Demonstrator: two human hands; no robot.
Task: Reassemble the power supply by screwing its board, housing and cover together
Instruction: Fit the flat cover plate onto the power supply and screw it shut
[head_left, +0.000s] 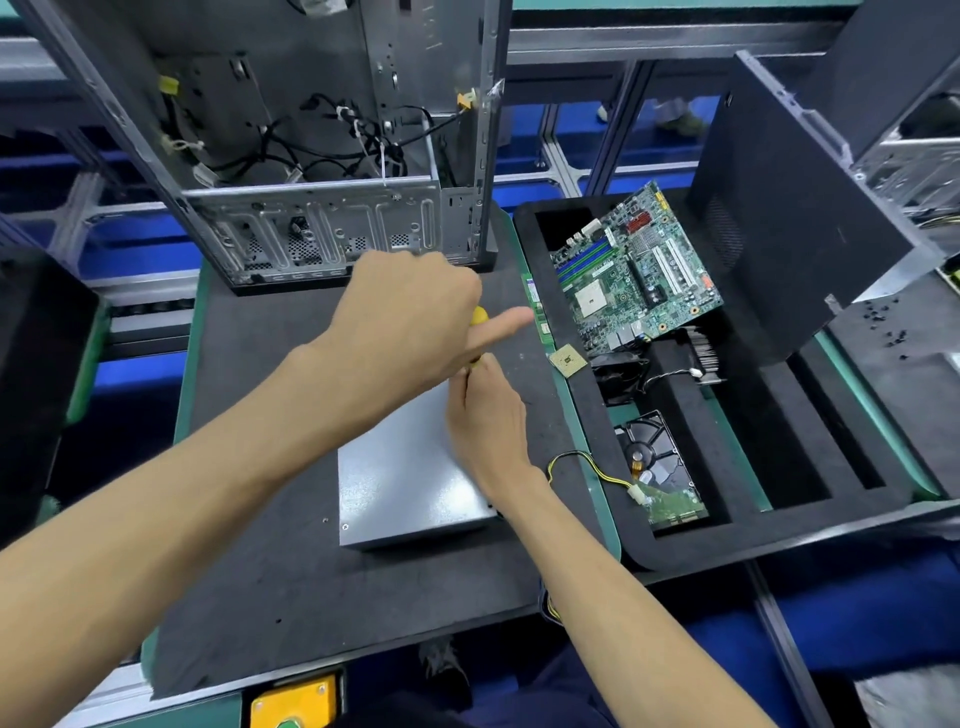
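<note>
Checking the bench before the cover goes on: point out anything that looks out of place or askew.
Two things stand out. A small square gold processor chip sits loose and tilted on the green rim of the black foam parts tray, not in a compartment. Small black bits lie scattered on the grey surface at far right; what they are is unclear.

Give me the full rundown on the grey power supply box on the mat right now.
The power supply is a plain grey sheet-metal box lying flat on the dark mat, cover on. A screw shows at its near left corner. The right hand rests at its far right corner, beside the yellow-handled screwdriver gripped in the left hand. Yellow and black wires trail off to its right.
</note>
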